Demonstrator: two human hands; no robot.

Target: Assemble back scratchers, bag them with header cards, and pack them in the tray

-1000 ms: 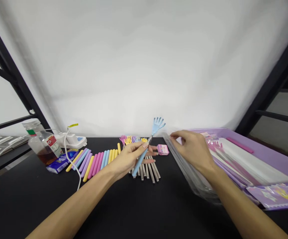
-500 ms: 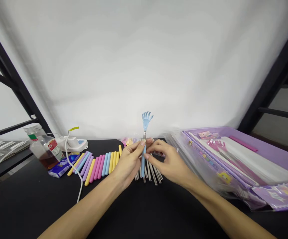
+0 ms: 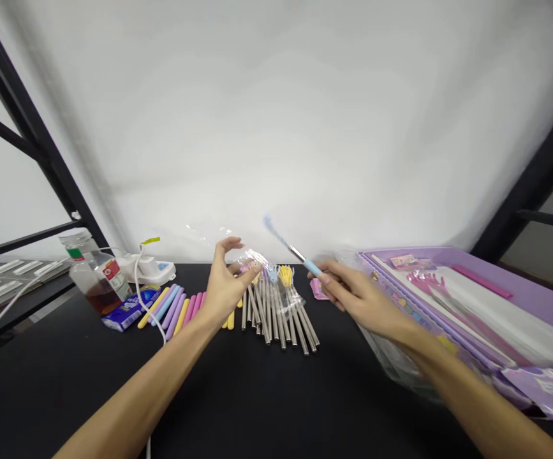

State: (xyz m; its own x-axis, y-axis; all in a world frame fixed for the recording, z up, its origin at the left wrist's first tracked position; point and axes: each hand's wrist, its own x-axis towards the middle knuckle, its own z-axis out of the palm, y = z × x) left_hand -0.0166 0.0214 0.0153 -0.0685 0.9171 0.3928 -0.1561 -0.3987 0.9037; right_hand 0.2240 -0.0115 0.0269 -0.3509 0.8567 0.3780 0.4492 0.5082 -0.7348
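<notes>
My right hand point(image 3: 353, 294) is closed on the blue grip of a blue hand-shaped back scratcher point(image 3: 295, 254). Its metal rod slants up to the left and its head is smeared by motion. My left hand point(image 3: 221, 287) is raised above the black table point(image 3: 257, 408), thumb and fingers curled round a crinkly clear plastic bag point(image 3: 250, 257) that is hard to make out. Below both hands lies a pile of metal-rod scratchers point(image 3: 280, 312) with coloured heads, some under plastic.
Pastel grip sleeves point(image 3: 175, 306) lie in a row on the left, beside a brown-liquid bottle point(image 3: 95, 275), a blue packet point(image 3: 125, 313) and a white power strip point(image 3: 154, 268) with its cable. A purple tray point(image 3: 520, 287) of packed items and clear bags point(image 3: 391, 357) fills the right.
The blue scratcher passed from my left hand to my right, which carried it right and tilted it. My left hand let go and now has clear plastic in it.
</notes>
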